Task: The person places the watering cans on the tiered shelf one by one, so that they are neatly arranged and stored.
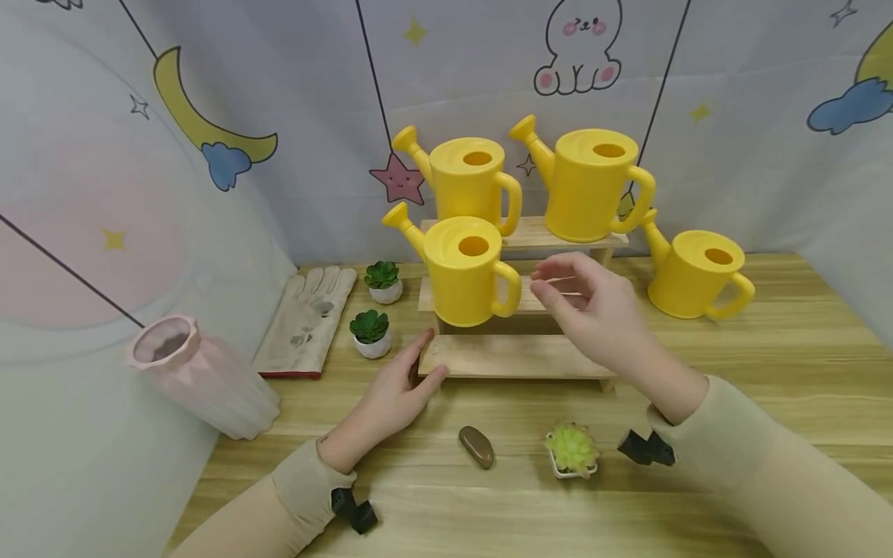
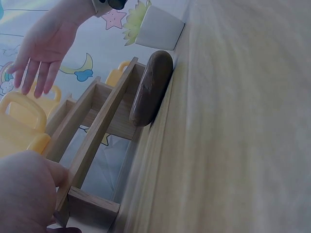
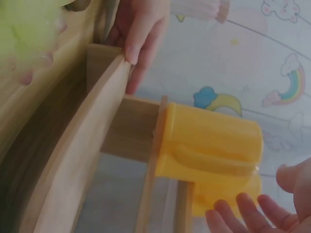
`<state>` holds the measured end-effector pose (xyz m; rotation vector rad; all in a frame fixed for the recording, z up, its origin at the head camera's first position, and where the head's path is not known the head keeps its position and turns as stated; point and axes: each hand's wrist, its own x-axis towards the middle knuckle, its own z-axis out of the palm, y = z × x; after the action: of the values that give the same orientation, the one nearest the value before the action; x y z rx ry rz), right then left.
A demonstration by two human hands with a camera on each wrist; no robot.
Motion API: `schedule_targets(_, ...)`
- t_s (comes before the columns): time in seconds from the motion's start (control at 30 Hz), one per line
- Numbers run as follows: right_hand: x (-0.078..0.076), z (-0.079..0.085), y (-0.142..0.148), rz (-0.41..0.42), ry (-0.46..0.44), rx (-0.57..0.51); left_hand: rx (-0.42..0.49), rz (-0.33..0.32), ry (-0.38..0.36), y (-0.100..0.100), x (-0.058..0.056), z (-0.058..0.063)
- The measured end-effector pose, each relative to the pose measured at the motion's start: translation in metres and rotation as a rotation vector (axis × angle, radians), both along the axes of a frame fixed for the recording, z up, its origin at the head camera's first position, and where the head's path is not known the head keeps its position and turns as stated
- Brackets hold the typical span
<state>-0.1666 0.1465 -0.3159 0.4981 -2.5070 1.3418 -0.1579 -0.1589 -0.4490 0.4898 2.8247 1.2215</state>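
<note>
My left hand (image 1: 394,394) grips the left end of the lowest step of a wooden tiered stand (image 1: 516,356), thumb over its edge. My right hand (image 1: 593,306) hovers right of the watering can on the middle step (image 1: 460,279), apart from its handle, fingers loosely bent and holding nothing. In the right wrist view that yellow watering can (image 3: 209,136) sits beyond the fingers of my right hand (image 3: 272,213). On the top step stand two more yellow watering cans, a left one (image 1: 463,182) and a right one (image 1: 589,190).
Another yellow watering can (image 1: 698,275) stands on the table at the stand's right. A brown stone (image 1: 477,447) and a light green potted succulent (image 1: 572,449) lie in front. At left are two dark succulents (image 1: 371,333), a glove (image 1: 303,325) and a tilted pink-white vase (image 1: 209,380).
</note>
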Motion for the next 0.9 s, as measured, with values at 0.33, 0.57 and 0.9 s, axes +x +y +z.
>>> schedule_targets(0.33,0.009,-0.008,0.065,-0.188,0.295,-0.198,0.008,-0.002,0.001,0.000,0.000,0.000)
schedule_targets(0.57,-0.009,-0.033,0.125,-0.469,0.298,-0.342,0.008,0.000,0.009,0.001,0.001,0.001)
schedule_targets(0.9,-0.028,-0.071,0.182,-0.714,0.056,-0.197,0.007,0.007,0.009,0.000,0.001,0.001)
